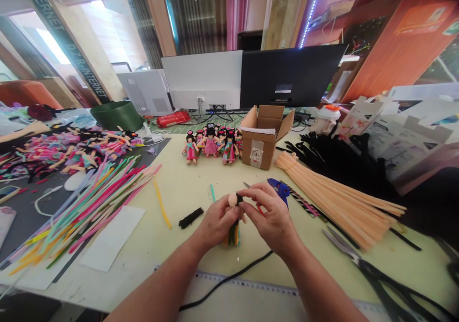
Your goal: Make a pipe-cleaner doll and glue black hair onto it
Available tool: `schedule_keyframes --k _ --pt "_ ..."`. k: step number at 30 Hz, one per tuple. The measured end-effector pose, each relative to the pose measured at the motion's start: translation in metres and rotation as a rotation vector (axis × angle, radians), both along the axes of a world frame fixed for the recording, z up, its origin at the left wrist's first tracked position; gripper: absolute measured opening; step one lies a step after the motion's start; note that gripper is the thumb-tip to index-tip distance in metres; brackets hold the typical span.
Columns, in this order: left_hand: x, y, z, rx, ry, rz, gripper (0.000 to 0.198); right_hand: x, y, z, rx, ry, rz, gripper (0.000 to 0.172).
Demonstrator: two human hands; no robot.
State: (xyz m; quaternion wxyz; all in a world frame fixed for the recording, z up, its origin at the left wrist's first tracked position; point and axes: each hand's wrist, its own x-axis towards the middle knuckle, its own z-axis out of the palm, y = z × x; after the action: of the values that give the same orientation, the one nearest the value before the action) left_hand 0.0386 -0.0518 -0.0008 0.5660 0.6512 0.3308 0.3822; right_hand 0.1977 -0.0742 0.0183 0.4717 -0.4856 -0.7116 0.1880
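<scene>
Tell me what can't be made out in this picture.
In the head view:
Doll: its middle is covered by the hands.
Cardboard box: inside mostly hidden by its walls.
Label: print too small to read.
Large scissors: handles partly cut off by the bottom edge.

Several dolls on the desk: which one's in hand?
The doll with green and yellow below its head: the left hand holds it, the right hand is at its head. The dolls grouped beside the cardboard box stand untouched.
</scene>
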Motion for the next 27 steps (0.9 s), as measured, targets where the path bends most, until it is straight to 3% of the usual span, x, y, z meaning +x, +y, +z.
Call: schedule_keyframes --k 9,19,27 --pt "-0.0047 0.0 -0.0011 0.135 0.09 -0.005 0.016 0.0028 -0.0026 0.0026 -0.032 0.0 0.058 0.016" --pt "-0.0031 -0.0039 0.0024 0.125 0.229 0.057 0.018 0.0017 -0.0035 0.0044 -0.064 0.046 0.056 0.018" --pt "-0.0021 -0.0051 0.0071 0.116 0.186 0.07 0.007 0.0024 -0.0046 0.0041 -0.053 0.041 0.064 0.019"
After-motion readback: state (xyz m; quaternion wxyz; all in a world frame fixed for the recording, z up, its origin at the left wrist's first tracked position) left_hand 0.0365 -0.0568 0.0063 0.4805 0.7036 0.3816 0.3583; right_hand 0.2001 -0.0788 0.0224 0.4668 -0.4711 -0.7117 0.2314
